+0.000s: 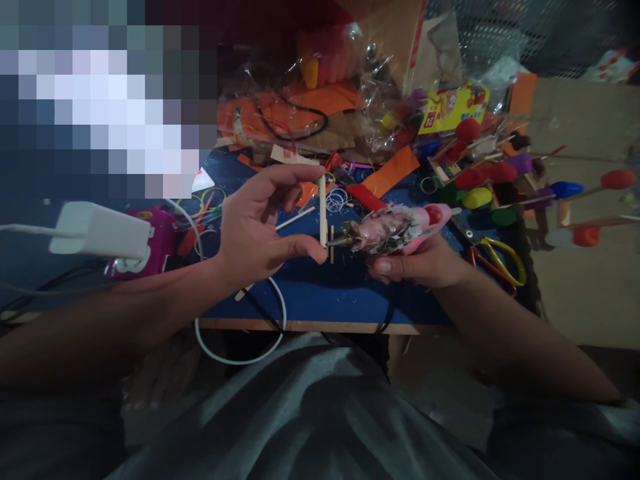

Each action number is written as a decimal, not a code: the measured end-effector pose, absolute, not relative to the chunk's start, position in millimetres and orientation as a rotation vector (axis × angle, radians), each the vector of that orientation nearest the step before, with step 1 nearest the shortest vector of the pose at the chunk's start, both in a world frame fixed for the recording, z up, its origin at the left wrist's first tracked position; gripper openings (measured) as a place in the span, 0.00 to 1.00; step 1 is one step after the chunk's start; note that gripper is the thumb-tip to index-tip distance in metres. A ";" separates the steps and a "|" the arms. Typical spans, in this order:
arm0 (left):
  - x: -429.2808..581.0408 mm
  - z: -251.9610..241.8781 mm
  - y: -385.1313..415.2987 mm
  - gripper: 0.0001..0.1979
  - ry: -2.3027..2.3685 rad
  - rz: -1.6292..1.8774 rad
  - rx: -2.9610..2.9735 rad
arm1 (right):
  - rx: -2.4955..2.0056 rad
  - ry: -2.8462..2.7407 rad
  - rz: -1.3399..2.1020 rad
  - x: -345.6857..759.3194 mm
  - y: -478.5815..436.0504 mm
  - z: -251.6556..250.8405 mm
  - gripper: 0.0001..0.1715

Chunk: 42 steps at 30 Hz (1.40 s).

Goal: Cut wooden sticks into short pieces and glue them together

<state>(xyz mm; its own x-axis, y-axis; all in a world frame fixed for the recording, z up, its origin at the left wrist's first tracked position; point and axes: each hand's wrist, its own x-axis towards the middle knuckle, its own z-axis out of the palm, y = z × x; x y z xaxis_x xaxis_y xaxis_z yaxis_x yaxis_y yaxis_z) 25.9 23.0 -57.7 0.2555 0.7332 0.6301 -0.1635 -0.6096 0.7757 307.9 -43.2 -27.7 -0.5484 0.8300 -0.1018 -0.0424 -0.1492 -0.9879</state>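
Note:
My left hand (pixel 263 223) pinches an upright wooden stick (pixel 323 213) between forefinger tip and thumb, over the blue table top (pixel 320 293). My right hand (pixel 420 263) grips a pink glue gun (pixel 395 230) crusted with dried glue; its nozzle points left and touches the lower part of the stick. A second short stick piece sits right beside the nozzle tip.
A white power adapter (pixel 100 230) with cables lies at the left. Yellow-handled scissors (pixel 500 257) rest right of my right hand. Orange paper (pixel 390 172), rubber bands (pixel 339 199), plastic bags and several coloured balls on sticks (pixel 580 190) crowd the far side. A white cable loop (pixel 240 347) hangs over the table's front edge.

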 end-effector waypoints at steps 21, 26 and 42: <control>24.7 -57.0 19.8 0.47 0.486 1.442 1.739 | -0.886 -1.434 1.785 309.4 -43.7 -32.8 0.26; 25.3 -62.1 30.2 0.51 0.414 1.475 1.758 | -0.853 -1.448 1.768 309.7 -43.8 -33.8 0.25; 25.3 -51.4 24.1 0.47 0.400 1.456 1.760 | -0.931 -1.610 1.619 309.6 -42.5 -26.6 0.26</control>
<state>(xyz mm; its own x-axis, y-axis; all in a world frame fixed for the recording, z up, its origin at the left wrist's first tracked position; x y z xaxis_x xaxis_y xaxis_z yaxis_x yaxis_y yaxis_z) 25.3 24.1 -51.4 0.2874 0.6800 0.6745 -0.2405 -0.6304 0.7381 309.6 -42.5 -26.6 -0.5265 0.8495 -0.0332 0.0282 -0.0215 -0.9994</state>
